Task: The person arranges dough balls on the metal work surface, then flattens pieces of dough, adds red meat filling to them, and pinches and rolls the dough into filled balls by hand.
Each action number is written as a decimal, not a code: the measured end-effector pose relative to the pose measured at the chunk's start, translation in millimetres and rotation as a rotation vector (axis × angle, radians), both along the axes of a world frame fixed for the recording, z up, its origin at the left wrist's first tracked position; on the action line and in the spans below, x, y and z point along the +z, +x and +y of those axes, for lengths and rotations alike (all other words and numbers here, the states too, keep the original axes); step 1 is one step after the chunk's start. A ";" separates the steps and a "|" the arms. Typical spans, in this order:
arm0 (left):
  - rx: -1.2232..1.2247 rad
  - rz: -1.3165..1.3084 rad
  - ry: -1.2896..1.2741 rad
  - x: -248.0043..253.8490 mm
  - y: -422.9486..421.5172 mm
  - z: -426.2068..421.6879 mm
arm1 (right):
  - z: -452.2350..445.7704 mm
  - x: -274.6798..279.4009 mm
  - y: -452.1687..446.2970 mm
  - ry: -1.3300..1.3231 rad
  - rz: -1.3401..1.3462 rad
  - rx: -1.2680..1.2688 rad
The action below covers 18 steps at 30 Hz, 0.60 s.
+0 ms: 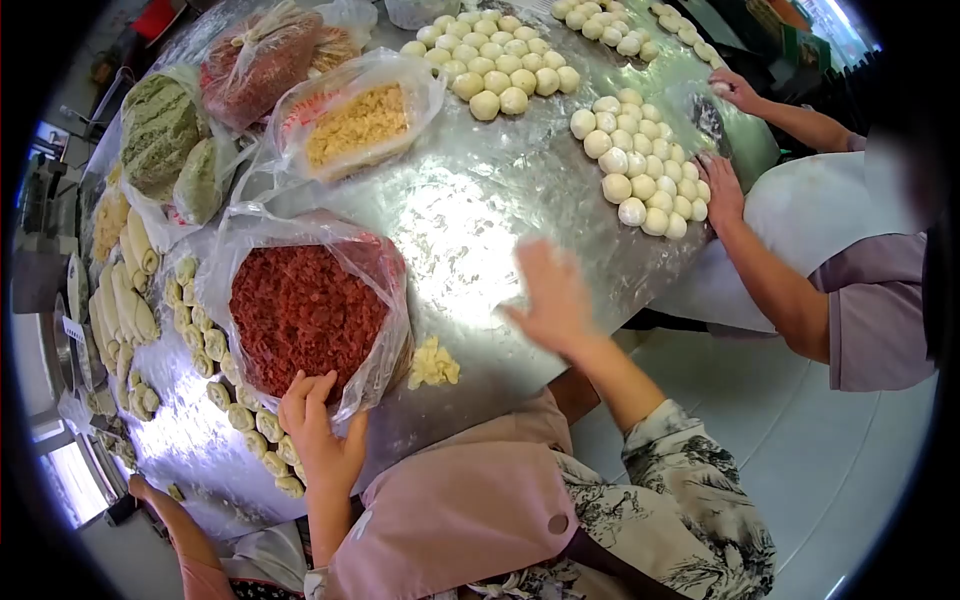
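Observation:
My left hand (322,438) rests at the near rim of a clear plastic bag (395,290), its fingertips at the edge of the dark red, crumbly filling (305,315) inside. Its fingers are stretched and the thumb stands apart. My right hand (553,298) is blurred by motion over the floury metal table (470,365), fingers extended, thumb out to the side, nothing visible in it. Between the two hands, beside the bag, lies a small heap of pale yellow flakes or dough bits (434,363).
White dough balls (640,160) sit in groups at the right and back (490,60). A co-worker's hands (722,190) are by the right group. Bags of yellow (358,125), green (160,135) and reddish filling (255,65) stand behind. Greenish dough pieces (240,417) lie left; another person's arm (180,520) is lower left.

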State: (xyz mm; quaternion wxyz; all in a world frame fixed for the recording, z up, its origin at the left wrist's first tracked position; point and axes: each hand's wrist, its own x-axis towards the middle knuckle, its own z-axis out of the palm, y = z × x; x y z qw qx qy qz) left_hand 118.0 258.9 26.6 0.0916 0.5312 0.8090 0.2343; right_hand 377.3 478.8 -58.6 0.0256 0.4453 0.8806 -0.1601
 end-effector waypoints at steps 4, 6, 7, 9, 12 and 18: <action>-0.022 0.001 0.037 -0.4 0.1 -4.4 | 58.9 -28.3 -4.0 0.235 -0.043 -0.440; -0.024 -0.007 0.063 -1.2 2.4 -4.0 | 76.6 -25.7 -52.1 0.235 -0.055 -0.553; -0.021 -0.017 0.080 -2.1 2.7 -2.9 | 77.2 -20.3 -81.3 0.201 -0.065 -0.573; -0.023 -0.016 0.114 0.9 2.6 -3.7 | 59.4 -13.5 -121.8 0.214 -0.050 -0.309; -0.019 -0.026 0.163 8.0 2.9 -8.7 | 12.4 -21.8 -113.5 0.111 0.114 0.200; 0.036 -0.097 0.226 -3.6 -8.5 -17.7 | -4.8 -8.2 12.9 0.175 -0.048 -0.208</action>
